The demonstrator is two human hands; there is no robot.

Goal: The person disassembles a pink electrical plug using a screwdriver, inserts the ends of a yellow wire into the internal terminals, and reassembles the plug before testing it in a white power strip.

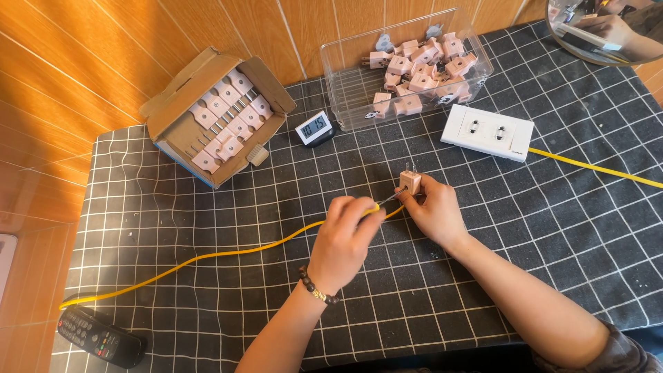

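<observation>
Plug (410, 182) sits pinched in my right hand (435, 211) over the mat (552, 228), my left hand (343, 238) is closed on the yellow cord (207, 257), many plugs wait in the box (217, 117), more fill the bin (407, 65).

We see a small digital clock (313, 128) at the back of the checked cloth (552, 228). Left of the clock sits an open cardboard box (181, 93); right of it, a clear bin (345, 83). Far below-left lies what seems a remote control (100, 337).
</observation>
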